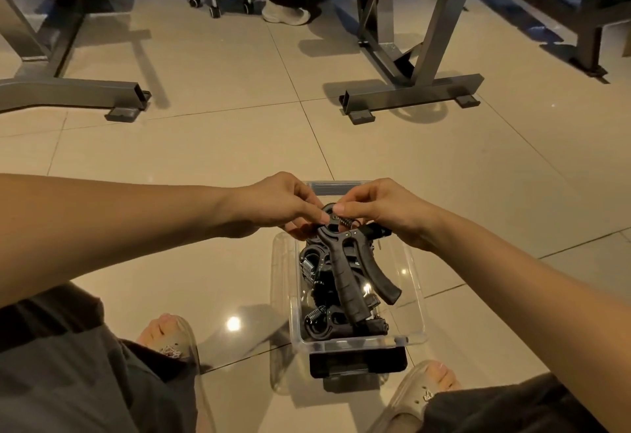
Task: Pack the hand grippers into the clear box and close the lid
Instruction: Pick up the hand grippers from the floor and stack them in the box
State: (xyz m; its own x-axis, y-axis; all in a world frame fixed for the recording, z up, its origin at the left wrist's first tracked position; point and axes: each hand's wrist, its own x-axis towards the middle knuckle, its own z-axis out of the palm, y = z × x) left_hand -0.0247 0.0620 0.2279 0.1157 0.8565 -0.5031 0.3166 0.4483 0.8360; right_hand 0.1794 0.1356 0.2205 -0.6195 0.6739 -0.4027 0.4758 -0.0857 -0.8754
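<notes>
I have one hand gripper pinched at its ringed head by both hands, my left hand on the ring's left side and my right hand at the spring. It hangs over the far half of the clear box on the floor, its two handles trailing toward me along the box's long axis. It is black ribbed plastic with a steel coil spring, above the other grippers already piled inside, so I judge the drop is straight down, both hands equally near.
</notes>
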